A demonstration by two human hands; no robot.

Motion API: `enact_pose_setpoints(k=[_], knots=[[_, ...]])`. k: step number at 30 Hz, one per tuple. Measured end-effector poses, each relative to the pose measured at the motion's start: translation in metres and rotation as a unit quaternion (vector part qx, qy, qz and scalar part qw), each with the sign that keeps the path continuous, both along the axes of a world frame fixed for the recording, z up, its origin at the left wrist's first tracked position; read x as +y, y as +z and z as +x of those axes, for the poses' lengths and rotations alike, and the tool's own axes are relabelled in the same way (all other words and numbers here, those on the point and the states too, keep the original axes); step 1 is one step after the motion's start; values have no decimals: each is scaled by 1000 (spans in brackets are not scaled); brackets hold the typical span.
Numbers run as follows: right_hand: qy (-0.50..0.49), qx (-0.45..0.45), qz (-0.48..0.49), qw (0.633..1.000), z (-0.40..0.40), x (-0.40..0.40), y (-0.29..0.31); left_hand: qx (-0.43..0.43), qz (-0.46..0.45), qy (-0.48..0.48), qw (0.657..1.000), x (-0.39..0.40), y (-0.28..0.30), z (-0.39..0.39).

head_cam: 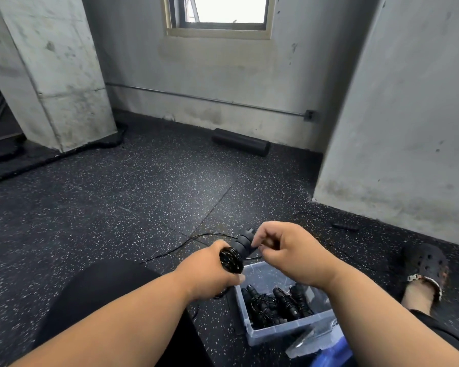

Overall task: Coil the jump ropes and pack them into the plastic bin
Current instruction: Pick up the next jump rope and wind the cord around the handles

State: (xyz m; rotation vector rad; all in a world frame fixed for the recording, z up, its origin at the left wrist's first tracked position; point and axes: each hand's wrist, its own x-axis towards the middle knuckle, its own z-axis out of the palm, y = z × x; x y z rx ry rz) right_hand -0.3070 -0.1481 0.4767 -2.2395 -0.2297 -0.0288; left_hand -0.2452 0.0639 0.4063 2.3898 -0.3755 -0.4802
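The left hand (215, 271) grips the jump rope's handles (243, 243) with cord wound round them in a tight black coil (231, 260), held just above the near corner of the plastic bin (289, 331). The right hand (289, 250) pinches the thin cord (186, 242) by the handle tops — its loose tail trails across the floor (117, 207). The cord looks light, springy and slick, likely to unwind if let go, so the stiff ridged handles seem the surest hold. Wrapped ropes (276, 305) already lie in the bin.
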Motion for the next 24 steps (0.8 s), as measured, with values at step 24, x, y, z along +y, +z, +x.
enact_pose_setpoints(k=[24], knots=[[78,168,140,973,27,-12,18,-224,43,-270,936,-18,10,-22]])
